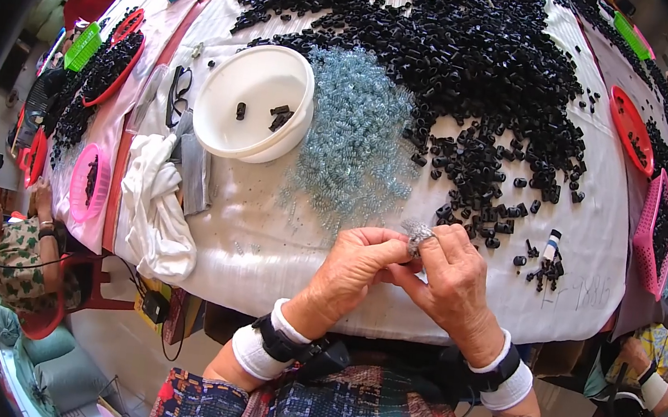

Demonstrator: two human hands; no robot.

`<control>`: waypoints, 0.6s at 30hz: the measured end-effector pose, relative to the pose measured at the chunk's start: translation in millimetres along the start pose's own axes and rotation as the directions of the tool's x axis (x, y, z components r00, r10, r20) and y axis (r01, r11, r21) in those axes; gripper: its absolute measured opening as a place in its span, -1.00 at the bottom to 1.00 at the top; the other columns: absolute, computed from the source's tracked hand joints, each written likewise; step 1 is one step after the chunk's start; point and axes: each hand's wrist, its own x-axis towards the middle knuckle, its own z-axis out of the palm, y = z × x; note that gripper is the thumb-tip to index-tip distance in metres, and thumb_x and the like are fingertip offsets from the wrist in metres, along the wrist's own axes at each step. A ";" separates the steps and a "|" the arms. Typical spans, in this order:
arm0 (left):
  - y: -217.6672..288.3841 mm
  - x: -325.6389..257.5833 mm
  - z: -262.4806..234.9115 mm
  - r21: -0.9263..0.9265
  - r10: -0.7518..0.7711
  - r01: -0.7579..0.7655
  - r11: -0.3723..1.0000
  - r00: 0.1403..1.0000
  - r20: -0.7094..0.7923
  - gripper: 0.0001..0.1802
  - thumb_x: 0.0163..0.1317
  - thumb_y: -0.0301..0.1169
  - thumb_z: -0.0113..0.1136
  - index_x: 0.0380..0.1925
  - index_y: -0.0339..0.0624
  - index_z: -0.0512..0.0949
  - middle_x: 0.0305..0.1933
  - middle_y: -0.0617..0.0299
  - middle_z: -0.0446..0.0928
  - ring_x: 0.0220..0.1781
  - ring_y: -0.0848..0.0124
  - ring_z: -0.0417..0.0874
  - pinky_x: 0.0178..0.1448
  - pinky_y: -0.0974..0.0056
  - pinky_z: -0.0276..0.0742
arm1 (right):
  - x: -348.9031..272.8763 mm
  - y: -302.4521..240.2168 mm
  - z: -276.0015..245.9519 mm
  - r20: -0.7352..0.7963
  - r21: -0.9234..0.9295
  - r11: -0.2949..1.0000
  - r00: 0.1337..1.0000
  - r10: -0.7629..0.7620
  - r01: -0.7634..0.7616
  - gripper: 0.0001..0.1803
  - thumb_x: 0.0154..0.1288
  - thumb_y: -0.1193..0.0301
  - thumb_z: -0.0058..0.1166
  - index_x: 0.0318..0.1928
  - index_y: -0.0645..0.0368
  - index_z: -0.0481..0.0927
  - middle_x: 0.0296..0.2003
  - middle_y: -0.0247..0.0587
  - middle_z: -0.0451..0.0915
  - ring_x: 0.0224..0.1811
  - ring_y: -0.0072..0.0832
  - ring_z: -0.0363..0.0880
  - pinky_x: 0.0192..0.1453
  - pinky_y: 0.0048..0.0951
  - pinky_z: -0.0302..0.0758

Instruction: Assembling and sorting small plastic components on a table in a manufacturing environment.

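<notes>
Above the near part of the white-covered table [253,269], my left hand [357,260] and my right hand [456,276] meet with their fingertips pinched. Between them shows a small silvery clump of coil springs [416,233]; its lower part is hidden by my fingers. Just beyond my left hand lies a heap of pale blue-grey springs [355,133]. Small black plastic pieces [482,69] spread in a large pile beyond and to the right. A white bowl [228,85], left of the springs, holds several black pieces.
A white cloth [154,213] and black-framed glasses [179,96] lie at the left. A small white-and-dark bottle [551,245] stands at the right among small black parts [545,274]. Red [631,131] and pink baskets [655,233] stand on the neighbouring table, with people seated on both sides.
</notes>
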 end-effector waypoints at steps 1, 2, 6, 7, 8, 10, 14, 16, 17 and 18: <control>-0.8 0.0 -0.7 -0.012 0.008 -0.008 1.000 1.000 0.007 -0.84 0.13 -0.45 0.19 -0.32 -0.33 0.59 -0.34 0.17 0.60 -0.32 0.44 0.64 -0.24 0.38 0.60 | -0.1 -0.2 0.9 0.000 0.001 1.000 1.000 0.001 -0.001 -0.71 -0.19 0.41 0.28 -0.44 0.23 0.46 -0.48 -0.17 0.38 -0.41 -0.26 0.42 -0.38 -0.33 0.41; -0.9 -0.5 -0.5 -0.012 0.006 -0.006 1.000 1.000 0.007 -0.84 0.13 -0.45 0.19 -0.32 -0.33 0.59 -0.34 0.17 0.60 -0.32 0.44 0.64 -0.24 0.38 0.60 | -0.4 -0.1 1.8 -0.001 0.014 1.000 1.000 -0.001 0.001 -0.71 -0.19 0.41 0.27 -0.45 0.23 0.46 -0.49 -0.18 0.38 -0.42 -0.27 0.42 -0.38 -0.34 0.42; -0.1 -2.6 -1.8 0.031 -0.025 0.024 0.999 1.000 0.009 -0.82 0.14 -0.43 0.19 -0.30 -0.32 0.58 -0.31 0.17 0.61 -0.32 0.46 0.63 -0.27 0.40 0.60 | 0.5 -0.7 1.4 -0.024 0.018 0.999 0.999 -0.030 0.030 -0.73 -0.18 0.42 0.27 -0.46 0.21 0.45 -0.52 -0.21 0.38 -0.45 -0.30 0.43 -0.41 -0.36 0.42; 0.1 -3.2 -2.4 0.047 -0.025 0.024 0.999 0.999 0.020 -0.81 0.15 -0.41 0.20 -0.29 -0.32 0.58 -0.30 0.18 0.61 -0.31 0.47 0.63 -0.29 0.41 0.60 | 0.1 -0.9 0.8 -0.024 0.019 0.999 0.999 -0.030 0.031 -0.73 -0.18 0.42 0.27 -0.46 0.21 0.45 -0.52 -0.21 0.38 -0.45 -0.30 0.43 -0.41 -0.36 0.42; 2.5 -4.4 -0.9 0.048 -0.027 0.026 0.999 0.999 0.024 -0.81 0.15 -0.41 0.20 -0.29 -0.32 0.58 -0.30 0.18 0.61 -0.31 0.47 0.63 -0.29 0.41 0.60 | -0.9 0.7 -0.2 -0.021 0.021 0.999 0.999 -0.028 0.028 -0.73 -0.18 0.42 0.27 -0.47 0.21 0.45 -0.53 -0.21 0.37 -0.46 -0.30 0.43 -0.43 -0.37 0.42; 9.4 -9.1 3.3 0.115 -0.055 0.053 0.992 0.998 0.019 -0.77 0.16 -0.36 0.22 -0.28 -0.31 0.58 -0.30 0.19 0.61 -0.31 0.48 0.63 -0.32 0.43 0.59 | -1.9 3.6 -0.4 -0.018 0.021 0.999 1.000 -0.024 0.024 -0.74 -0.18 0.43 0.27 -0.47 0.21 0.45 -0.54 -0.22 0.37 -0.48 -0.30 0.43 -0.45 -0.38 0.42; 9.9 -12.4 0.4 0.159 -0.067 0.069 0.985 0.998 -0.018 -0.76 0.16 -0.34 0.23 -0.28 -0.30 0.60 -0.30 0.19 0.61 -0.32 0.49 0.63 -0.34 0.44 0.58 | -1.6 4.7 -0.7 -0.039 0.056 0.998 0.999 -0.024 0.026 -0.75 -0.16 0.44 0.28 -0.50 0.21 0.44 -0.56 -0.22 0.36 -0.51 -0.30 0.42 -0.49 -0.38 0.42; 9.4 -11.8 -2.0 0.127 -0.055 0.050 0.991 0.998 0.033 -0.83 0.19 -0.41 0.20 -0.29 -0.29 0.58 -0.35 0.21 0.59 -0.34 0.48 0.63 -0.30 0.41 0.61 | -1.2 4.3 -1.8 -0.022 0.069 0.997 1.000 -0.016 0.018 -0.75 -0.15 0.45 0.28 -0.50 0.22 0.44 -0.57 -0.21 0.36 -0.51 -0.30 0.42 -0.49 -0.38 0.42; 9.3 -12.1 -2.0 0.127 -0.054 0.050 0.991 0.998 0.032 -0.83 0.19 -0.41 0.20 -0.29 -0.29 0.58 -0.35 0.21 0.59 -0.34 0.48 0.63 -0.30 0.41 0.61 | -0.7 4.4 -2.3 -0.018 0.087 0.996 1.000 -0.018 0.020 -0.75 -0.15 0.46 0.29 -0.50 0.22 0.44 -0.57 -0.21 0.36 -0.51 -0.30 0.42 -0.49 -0.38 0.42; 9.4 -12.5 -1.9 0.126 -0.050 0.047 0.991 0.999 0.022 -0.84 0.19 -0.42 0.19 -0.30 -0.29 0.58 -0.36 0.21 0.60 -0.35 0.47 0.63 -0.29 0.41 0.62 | -0.3 4.5 -2.6 -0.015 0.104 0.994 1.000 -0.020 0.022 -0.75 -0.15 0.47 0.29 -0.50 0.23 0.44 -0.57 -0.21 0.36 -0.51 -0.30 0.42 -0.49 -0.37 0.42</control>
